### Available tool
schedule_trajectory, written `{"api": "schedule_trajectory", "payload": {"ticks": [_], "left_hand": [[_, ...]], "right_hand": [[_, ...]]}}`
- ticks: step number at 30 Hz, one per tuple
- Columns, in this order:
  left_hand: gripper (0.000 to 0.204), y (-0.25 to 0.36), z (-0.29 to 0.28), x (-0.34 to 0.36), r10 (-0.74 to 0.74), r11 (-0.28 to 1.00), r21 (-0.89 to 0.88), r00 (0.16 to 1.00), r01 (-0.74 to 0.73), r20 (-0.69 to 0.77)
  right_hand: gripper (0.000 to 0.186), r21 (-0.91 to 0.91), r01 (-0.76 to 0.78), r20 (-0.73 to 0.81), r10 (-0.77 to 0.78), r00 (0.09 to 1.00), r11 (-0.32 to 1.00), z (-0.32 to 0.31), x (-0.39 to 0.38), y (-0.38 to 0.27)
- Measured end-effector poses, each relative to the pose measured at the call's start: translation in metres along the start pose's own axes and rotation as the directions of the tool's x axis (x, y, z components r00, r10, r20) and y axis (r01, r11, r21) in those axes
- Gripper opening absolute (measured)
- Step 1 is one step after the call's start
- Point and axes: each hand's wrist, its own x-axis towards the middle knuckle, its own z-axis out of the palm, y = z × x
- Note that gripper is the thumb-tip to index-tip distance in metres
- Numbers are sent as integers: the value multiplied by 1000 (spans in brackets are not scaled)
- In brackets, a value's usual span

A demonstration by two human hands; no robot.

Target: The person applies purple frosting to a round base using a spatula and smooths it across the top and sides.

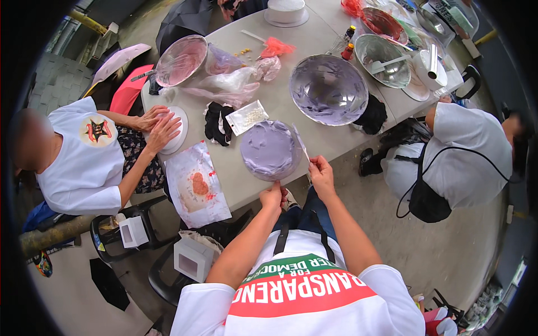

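A round cake covered in lilac frosting sits at the near edge of the table, its surface uneven with ridges. My right hand is closed around the handle of an icing spatula, whose blade stands against the cake's right side. At the cake's near side, my left hand is closed with its fingertips at the rim of the cake's base; the base itself is mostly hidden. Just beyond the cake, a large metal bowl is smeared with the same lilac frosting.
A white packet and black cloth lie beside the cake. Stained paper hangs over the table edge. At left, another person's hands touch a white round board. A pink-smeared bowl stands behind; another person is at right.
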Motion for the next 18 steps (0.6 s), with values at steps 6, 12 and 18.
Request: {"api": "schedule_trajectory", "payload": {"ticks": [6, 12, 18], "left_hand": [[40, -5, -2, 6, 15, 1000, -27, 1000, -15, 10], [39, -6, -4, 6, 10, 999, -35, 1000, -10, 15], [39, -7, -12, 5, 47, 998, -41, 999, -47, -3]], "right_hand": [[6, -214, -7, 17, 11, 1000, 977, -9, 9, 14], [8, -769, 263, 84, -315, 945, 583, -30, -4, -41], [8, -734, 139, -1, -205, 979, 665, -40, -18, -88]]}}
